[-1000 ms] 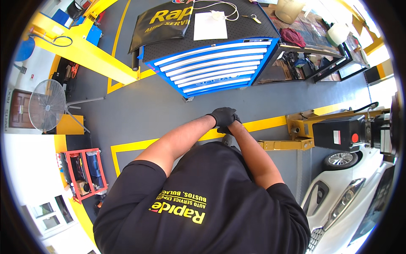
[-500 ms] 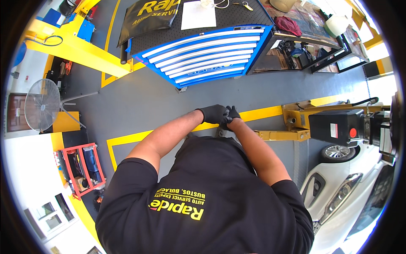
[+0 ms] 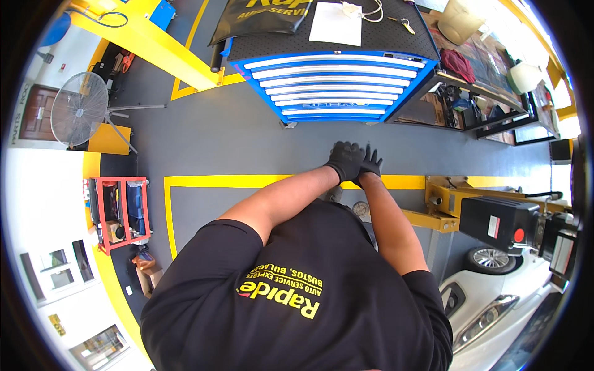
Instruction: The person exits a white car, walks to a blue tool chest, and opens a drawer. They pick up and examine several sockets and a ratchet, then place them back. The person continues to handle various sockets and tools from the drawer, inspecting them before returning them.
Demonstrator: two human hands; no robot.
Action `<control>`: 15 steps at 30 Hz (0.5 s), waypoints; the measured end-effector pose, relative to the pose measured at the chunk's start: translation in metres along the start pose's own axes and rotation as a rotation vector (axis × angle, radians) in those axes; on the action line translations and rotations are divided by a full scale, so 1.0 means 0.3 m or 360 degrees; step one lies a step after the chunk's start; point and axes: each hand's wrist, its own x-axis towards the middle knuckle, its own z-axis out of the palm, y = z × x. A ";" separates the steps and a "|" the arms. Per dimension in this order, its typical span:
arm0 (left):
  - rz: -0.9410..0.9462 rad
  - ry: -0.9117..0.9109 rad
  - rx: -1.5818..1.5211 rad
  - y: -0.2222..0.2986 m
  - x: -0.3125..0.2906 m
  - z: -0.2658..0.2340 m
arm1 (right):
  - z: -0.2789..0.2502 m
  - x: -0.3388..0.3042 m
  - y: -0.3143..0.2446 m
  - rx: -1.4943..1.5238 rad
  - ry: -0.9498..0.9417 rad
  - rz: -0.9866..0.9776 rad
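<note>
Both hands wear black gloves and meet in front of my torso, above the grey floor. My left hand (image 3: 346, 162) presses against the thumb side of my right hand, its fingers curled on the right-hand glove; exactly where they pinch is hidden. My right hand (image 3: 371, 163) is upright with its fingers stretched out and apart, and it holds nothing. A blue tool cabinet (image 3: 405, 93) with several silver-fronted drawers stands just beyond them.
On the cabinet lie a white paper sheet (image 3: 335, 25), a key (image 3: 406, 25) and a black cover (image 3: 260, 18). A workbench (image 3: 489, 96) adjoins it at right. Yellow lift arms (image 3: 442, 219) and a white car (image 3: 486, 321) are right; a fan (image 3: 79, 109) and red cart (image 3: 148, 210) are left.
The view has turned and shifted, so the cabinet appears farther right and squarer on. My right fingers have gone from partly curled to stretched out, while my left hand stays against the right.
</note>
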 end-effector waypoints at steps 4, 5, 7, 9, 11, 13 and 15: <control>0.0030 -0.0400 -0.0142 0.073 -0.013 -0.111 | 0.319 0.155 0.037 -0.0128 -0.0070 0.0046; 0.0080 -0.0331 -0.0216 0.075 -0.008 -0.135 | 0.361 0.169 0.001 -0.0166 -0.0020 0.0039; 0.0085 -0.0234 -0.0264 0.059 -0.002 -0.085 | 0.340 0.141 -0.151 0.0038 0.0111 0.0334; 0.0287 0.0026 -0.0407 0.051 -0.044 -0.090 | 0.232 0.140 -0.256 0.0393 0.0271 0.0862; 0.0396 0.0204 -0.0529 -0.008 -0.043 -0.107 | 0.108 0.230 -0.277 0.0766 0.0490 0.1396; 0.0142 -0.0068 -0.1334 -0.108 0.015 -0.141 | 0.072 0.252 -0.204 0.1653 0.0202 0.1024; 0.0289 0.0124 -0.1663 -0.276 0.047 -0.076 | 0.115 0.158 -0.072 0.2428 -0.0161 0.0520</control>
